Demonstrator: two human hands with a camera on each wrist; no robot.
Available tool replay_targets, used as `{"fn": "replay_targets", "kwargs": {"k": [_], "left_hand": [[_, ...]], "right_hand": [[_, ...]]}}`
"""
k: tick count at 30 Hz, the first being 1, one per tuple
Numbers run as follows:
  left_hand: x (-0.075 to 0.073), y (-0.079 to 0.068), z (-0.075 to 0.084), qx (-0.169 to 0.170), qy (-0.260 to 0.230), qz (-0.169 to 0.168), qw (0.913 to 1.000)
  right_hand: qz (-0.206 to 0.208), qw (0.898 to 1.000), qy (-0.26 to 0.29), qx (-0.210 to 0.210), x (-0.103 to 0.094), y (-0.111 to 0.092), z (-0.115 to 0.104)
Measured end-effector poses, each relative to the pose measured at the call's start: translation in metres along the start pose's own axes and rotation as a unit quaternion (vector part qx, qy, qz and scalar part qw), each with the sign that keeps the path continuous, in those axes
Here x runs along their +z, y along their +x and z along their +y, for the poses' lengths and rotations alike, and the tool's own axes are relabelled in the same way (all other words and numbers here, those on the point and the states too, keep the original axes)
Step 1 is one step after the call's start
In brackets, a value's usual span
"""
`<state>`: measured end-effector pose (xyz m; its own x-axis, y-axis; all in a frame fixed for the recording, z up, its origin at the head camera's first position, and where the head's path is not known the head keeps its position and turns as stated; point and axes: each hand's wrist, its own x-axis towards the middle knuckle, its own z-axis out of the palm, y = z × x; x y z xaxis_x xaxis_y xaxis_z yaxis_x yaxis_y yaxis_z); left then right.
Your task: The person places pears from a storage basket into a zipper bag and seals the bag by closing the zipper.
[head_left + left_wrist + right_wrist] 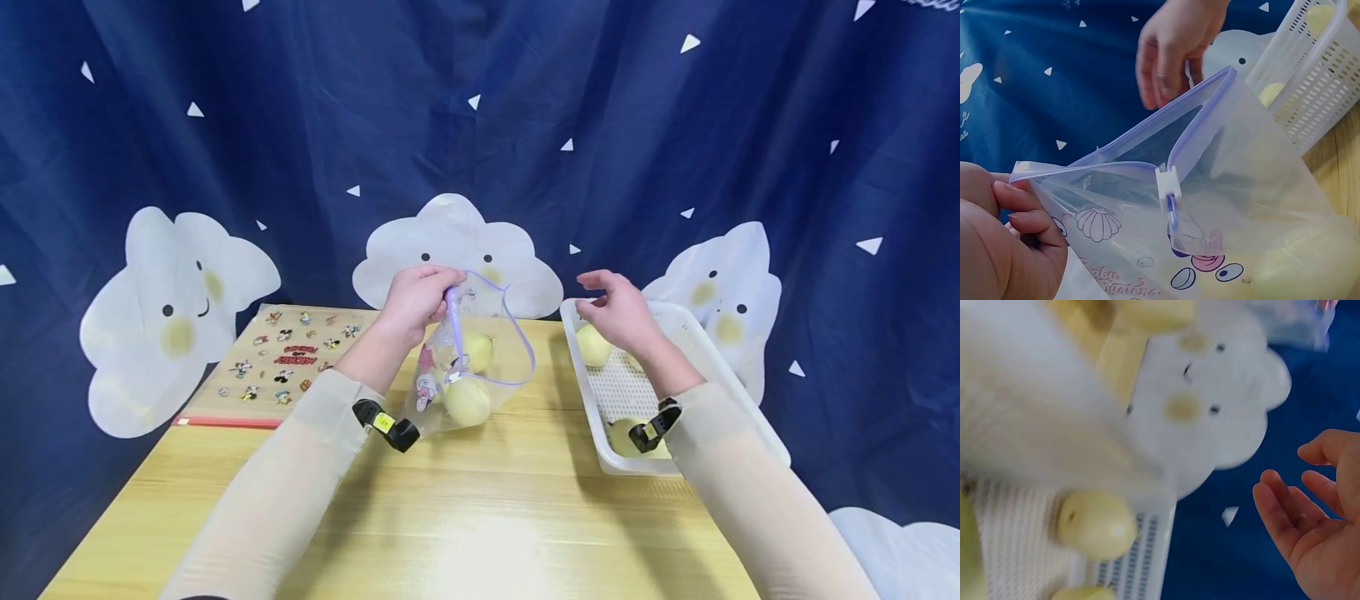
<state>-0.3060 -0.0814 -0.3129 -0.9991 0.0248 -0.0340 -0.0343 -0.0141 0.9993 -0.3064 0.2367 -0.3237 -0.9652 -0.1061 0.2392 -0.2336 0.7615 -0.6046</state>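
My left hand (417,302) pinches the upper left corner of a clear slider zip bag (1260,181) with a purple zip rim and printed cartoon figures. Its mouth gapes, and the white slider (1168,183) sits on the rim. Inside the bag are pale yellow pears (468,402), resting low near the table. My right hand (617,312) hovers over the near-left rim of a white perforated basket (588,408), fingers loosely bent and holding nothing. A pear (1097,524) lies in the basket below that hand, with more pears around it.
To the left, a flat zip bag (300,354) with cartoon prints and a red slider edge (232,422) lies on the wooden table (450,517). Behind the table hangs a dark blue curtain (420,108) with white clouds and triangles.
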Motion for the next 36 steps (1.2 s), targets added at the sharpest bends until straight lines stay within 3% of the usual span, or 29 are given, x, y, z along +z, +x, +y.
{"fn": "replay_targets", "kwargs": {"k": [12,21,31,36], "left_hand": [[-0.002,0.001,-0.003,0.000,0.003,-0.010,0.9999],[-0.003,-0.002,-0.002,-0.004,-0.002,-0.011,0.9999],[-0.002,0.000,-0.002,-0.002,-0.008,-0.015,0.9999],[-0.003,0.000,-0.002,-0.006,-0.013,-0.014,0.9998]], "right_hand": [[-0.026,0.995,-0.044,0.081,-0.022,0.011,0.078],[-0.083,0.981,-0.135,0.107,-0.028,0.008,0.123],[-0.143,0.966,-0.174,0.126,-0.019,0.008,0.133],[-0.190,0.952,-0.188,0.149,-0.012,0.005,0.131]]}}
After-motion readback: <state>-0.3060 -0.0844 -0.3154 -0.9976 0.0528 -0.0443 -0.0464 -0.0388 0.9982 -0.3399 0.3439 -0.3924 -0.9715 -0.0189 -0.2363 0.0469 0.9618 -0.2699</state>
